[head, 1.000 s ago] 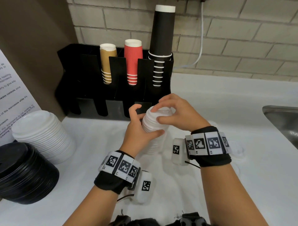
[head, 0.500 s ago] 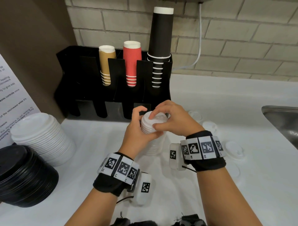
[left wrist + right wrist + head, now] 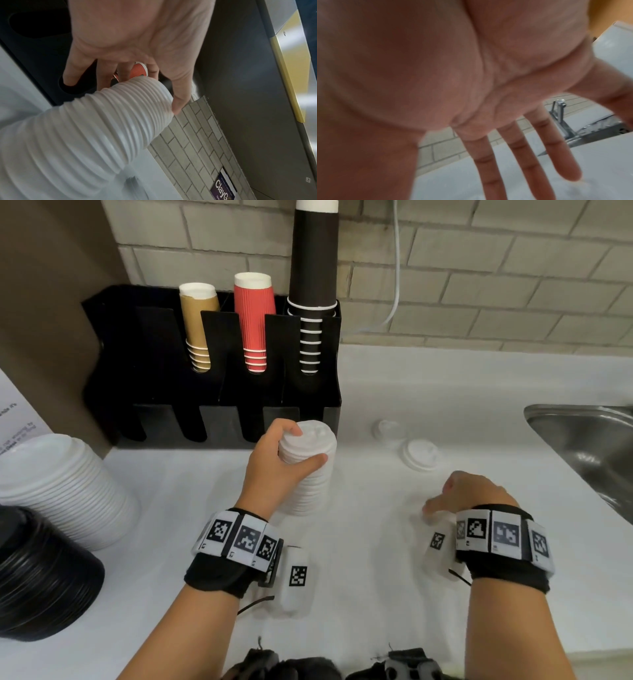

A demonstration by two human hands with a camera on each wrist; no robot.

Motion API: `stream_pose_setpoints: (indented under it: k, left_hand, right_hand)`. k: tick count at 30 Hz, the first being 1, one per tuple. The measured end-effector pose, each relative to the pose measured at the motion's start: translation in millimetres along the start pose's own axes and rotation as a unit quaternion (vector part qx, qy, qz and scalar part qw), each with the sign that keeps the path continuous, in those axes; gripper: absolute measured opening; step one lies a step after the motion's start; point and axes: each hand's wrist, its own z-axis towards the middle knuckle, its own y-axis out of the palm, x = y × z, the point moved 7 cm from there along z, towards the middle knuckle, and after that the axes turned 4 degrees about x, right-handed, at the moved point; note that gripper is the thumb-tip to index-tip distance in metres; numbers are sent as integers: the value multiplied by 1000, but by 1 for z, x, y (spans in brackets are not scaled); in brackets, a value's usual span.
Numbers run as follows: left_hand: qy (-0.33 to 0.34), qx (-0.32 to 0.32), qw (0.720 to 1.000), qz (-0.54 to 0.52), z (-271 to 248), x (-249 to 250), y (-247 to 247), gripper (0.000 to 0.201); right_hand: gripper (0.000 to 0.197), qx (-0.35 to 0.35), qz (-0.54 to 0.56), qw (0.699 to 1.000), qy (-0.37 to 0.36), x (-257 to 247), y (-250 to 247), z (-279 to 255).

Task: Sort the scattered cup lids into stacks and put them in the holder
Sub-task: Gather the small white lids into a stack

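Observation:
A tall stack of small white lids (image 3: pixel 308 470) stands on the white counter in front of the black holder (image 3: pixel 219 392). My left hand (image 3: pixel 291 453) grips the stack near its top, thumb on one side and fingers on the other; the left wrist view shows the ribbed stack (image 3: pixel 96 135) under my fingers (image 3: pixel 178 102). My right hand (image 3: pixel 455 501) hovers low over the counter to the right, with straight, spread fingers (image 3: pixel 539 155) and nothing in it. Two loose white lids (image 3: pixel 421 455) (image 3: pixel 388 429) lie beyond it.
The holder carries brown (image 3: pixel 198 326), red (image 3: pixel 255 320) and black cups (image 3: pixel 313 285) in its upper slots. A large white lid stack (image 3: pixel 61 491) and a black lid stack (image 3: pixel 37 577) sit at the left. A steel sink (image 3: pixel 589 440) is at the right.
My right hand has let go of the top of the small lid stack and moved right and down over the counter. The left hand still holds the stack.

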Motion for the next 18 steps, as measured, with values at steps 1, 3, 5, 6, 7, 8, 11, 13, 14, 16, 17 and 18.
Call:
stream_pose_setpoints:
  k: [1, 3, 5, 6, 7, 8, 11, 13, 14, 16, 17, 18]
  left_hand:
    - [-1, 2, 1000, 2, 0, 1, 0, 41]
    - [-2, 4, 1000, 7, 0, 2, 1, 40]
    - [-4, 4, 1000, 7, 0, 3, 2, 41]
    - [-6, 4, 1000, 6, -1, 2, 2, 41]
    - [-7, 4, 1000, 5, -1, 2, 2, 41]
    - [-8, 4, 1000, 5, -2, 2, 2, 41]
    - [-2, 6, 1000, 8, -3, 2, 1, 43]
    - [1, 5, 1000, 11, -3, 2, 1, 43]
    - [1, 4, 1000, 12, -3, 2, 2, 43]
    - [2, 2, 1000, 15, -3, 2, 2, 43]
    - [4, 0, 1000, 16, -3, 3, 2, 43]
    - [6, -1, 1000, 17, -4, 2, 2, 43]
  right_hand:
    - [55, -9, -5, 1000, 9, 7, 5, 0]
    - [58, -19, -8, 1000, 15, 15, 12, 1]
    - [57, -19, -11, 1000, 9, 14, 16, -1]
    - [56, -18, -16, 1000, 2, 12, 17, -2]
    - [54, -21, -19, 1000, -7, 10, 17, -3]
    - [52, -26, -17, 999, -18, 7, 17, -4]
    - [45, -24, 17, 998, -54, -7, 11, -7]
    - [44, -16, 58, 995, -79, -19, 4, -10]
    - [45, -15, 84, 991, -100, -27, 0, -13]
    - [46, -3, 165, 972, -169, -50, -10, -22]
    - [45, 11, 213, 953, -214, -65, -18, -28]
    - [44, 31, 256, 931, -258, -80, -27, -35]
